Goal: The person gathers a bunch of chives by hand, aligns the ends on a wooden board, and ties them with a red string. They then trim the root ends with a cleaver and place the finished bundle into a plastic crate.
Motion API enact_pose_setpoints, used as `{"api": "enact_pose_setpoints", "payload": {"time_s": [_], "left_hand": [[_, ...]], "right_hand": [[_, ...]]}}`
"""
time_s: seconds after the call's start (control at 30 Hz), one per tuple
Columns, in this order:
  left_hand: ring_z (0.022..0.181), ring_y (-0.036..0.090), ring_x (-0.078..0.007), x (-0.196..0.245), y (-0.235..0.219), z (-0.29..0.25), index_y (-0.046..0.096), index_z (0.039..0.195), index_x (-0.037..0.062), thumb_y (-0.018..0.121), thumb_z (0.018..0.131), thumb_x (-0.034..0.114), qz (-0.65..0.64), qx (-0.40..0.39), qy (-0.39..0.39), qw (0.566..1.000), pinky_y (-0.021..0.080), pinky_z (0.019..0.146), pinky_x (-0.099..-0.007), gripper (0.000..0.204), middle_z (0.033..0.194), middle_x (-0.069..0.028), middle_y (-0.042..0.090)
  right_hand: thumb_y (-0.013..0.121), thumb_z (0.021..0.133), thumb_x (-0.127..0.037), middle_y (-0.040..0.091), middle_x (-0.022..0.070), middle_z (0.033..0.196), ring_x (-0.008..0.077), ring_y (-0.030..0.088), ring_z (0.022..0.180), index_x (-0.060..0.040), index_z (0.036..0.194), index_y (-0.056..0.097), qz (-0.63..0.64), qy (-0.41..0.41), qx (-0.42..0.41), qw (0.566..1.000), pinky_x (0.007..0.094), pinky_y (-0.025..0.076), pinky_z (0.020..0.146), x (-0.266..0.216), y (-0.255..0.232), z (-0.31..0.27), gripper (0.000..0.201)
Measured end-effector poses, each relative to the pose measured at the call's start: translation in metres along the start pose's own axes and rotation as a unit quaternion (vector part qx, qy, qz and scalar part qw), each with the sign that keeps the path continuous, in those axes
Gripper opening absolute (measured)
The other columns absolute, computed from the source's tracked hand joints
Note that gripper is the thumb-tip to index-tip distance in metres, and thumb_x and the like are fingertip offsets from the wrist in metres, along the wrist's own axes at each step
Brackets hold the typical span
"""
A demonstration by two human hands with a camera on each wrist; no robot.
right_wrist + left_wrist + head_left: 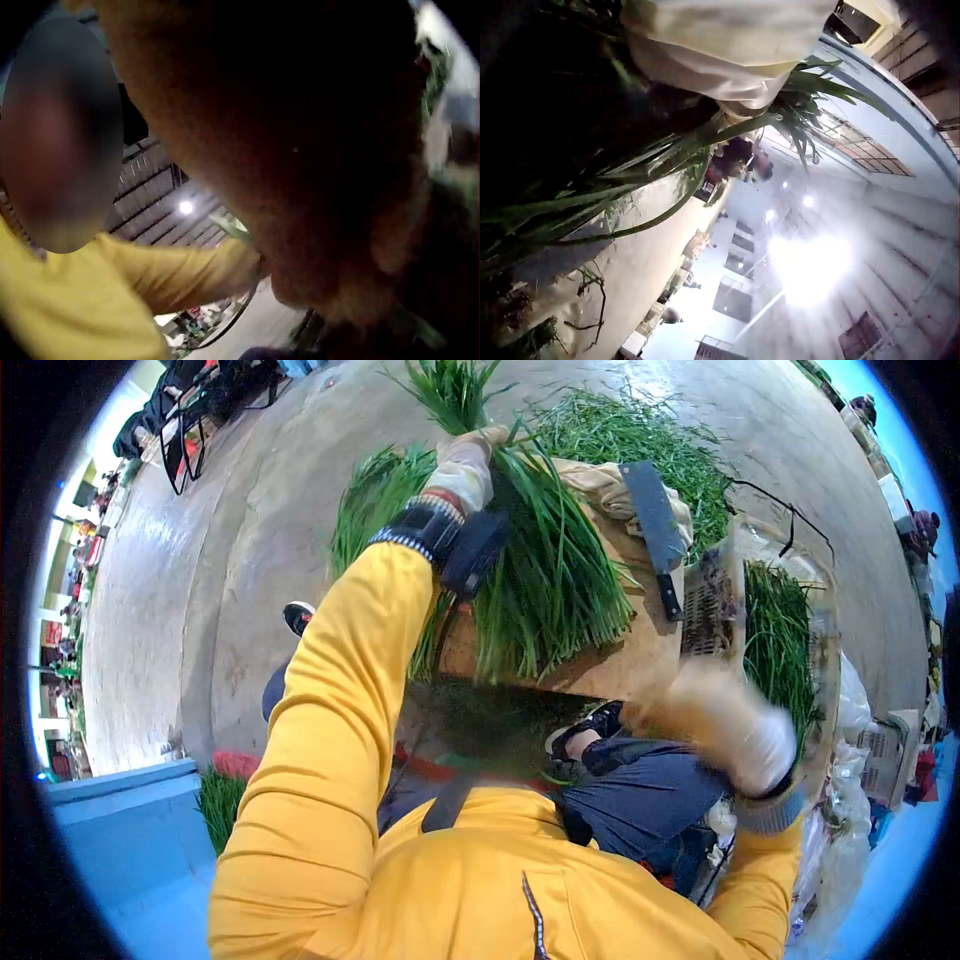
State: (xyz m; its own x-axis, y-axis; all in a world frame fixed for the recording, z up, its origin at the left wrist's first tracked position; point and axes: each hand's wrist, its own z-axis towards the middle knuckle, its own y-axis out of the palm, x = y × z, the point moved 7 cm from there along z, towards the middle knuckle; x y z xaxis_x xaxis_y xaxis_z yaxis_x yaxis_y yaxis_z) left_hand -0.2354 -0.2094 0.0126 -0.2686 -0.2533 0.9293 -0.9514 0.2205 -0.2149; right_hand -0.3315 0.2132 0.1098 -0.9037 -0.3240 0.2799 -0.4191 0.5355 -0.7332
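My left hand (468,465), in a pale glove, grips a large bunch of long green leaves (555,580), resembling garlic chives, near its narrow end. The loose ends fan out over the wooden board (640,660), and a tuft sticks up beyond the fingers. In the left wrist view, the glove (712,52) is close up, with leaf blades (660,161) trailing from it. My right hand (715,715) is motion-blurred between the board and the plastic basket; nothing shows in it. The right wrist view has this hand (300,172) close and dark, fingers pointing down.
A cleaver (652,525) lies at the board's right edge beside a crumpled cloth (605,490). Loose green leaves (640,445) are heaped on the floor behind. The plastic basket (738,560) at the right holds more greens. A blue ledge (130,800) stands at lower left.
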Motion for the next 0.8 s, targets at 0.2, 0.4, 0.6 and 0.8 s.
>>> {"api": "enact_pose_setpoints", "payload": {"time_s": [0.2, 0.4, 0.6, 0.8], "left_hand": [[0.068, 0.065, -0.0195, 0.080, 0.012, -0.148, 0.066, 0.094, 0.0026, 0.068, 0.081, 0.012, -0.267, -0.153, 0.065, 0.949, 0.055, 0.059, -0.0331, 0.016, 0.080, -0.0091, 0.067], [0.076, 0.064, -0.0167, 0.131, 0.056, -0.253, 0.065, 0.101, 0.0029, 0.071, 0.078, 0.006, -0.340, -0.427, 0.195, 0.815, 0.054, 0.069, -0.0306, 0.024, 0.087, -0.0069, 0.067], [0.092, 0.062, -0.0240, 0.237, 0.063, -0.366, 0.062, 0.109, 0.0066, 0.067, 0.081, 0.020, -0.178, -0.390, 0.580, 0.693, 0.048, 0.086, -0.0349, 0.032, 0.098, -0.0128, 0.067], [0.108, 0.056, -0.0294, 0.279, 0.045, -0.408, 0.049, 0.121, 0.0057, 0.070, 0.080, 0.025, -0.085, -0.253, 0.706, 0.656, 0.039, 0.101, -0.0397, 0.050, 0.107, -0.0174, 0.062]], "right_hand": [[0.055, 0.091, -0.043, 0.051, 0.0071, 0.123, 0.0130, 0.058, 0.088, -0.0055, 0.146, 0.022, -0.114, 0.391, 0.681, 0.609, 0.0262, 0.050, 0.078, 0.192, -0.028, 0.003, 0.074], [0.057, 0.086, -0.051, 0.056, 0.0199, 0.107, 0.0329, 0.059, 0.092, 0.0034, 0.124, 0.042, 0.345, 0.009, 0.588, 0.731, 0.0356, 0.048, 0.087, 0.100, -0.065, 0.050, 0.068], [0.047, 0.095, -0.027, 0.052, 0.0098, 0.085, 0.0188, 0.053, 0.058, -0.0004, 0.103, 0.043, 0.086, 0.101, 0.711, 0.691, 0.0288, 0.052, 0.057, 0.068, -0.140, -0.054, 0.028], [0.070, 0.081, -0.022, 0.060, 0.0098, 0.111, 0.0163, 0.059, 0.094, 0.0002, 0.124, 0.050, 0.549, 0.077, 0.666, 0.499, 0.0281, 0.048, 0.083, 0.098, -0.162, -0.118, 0.053]]}}
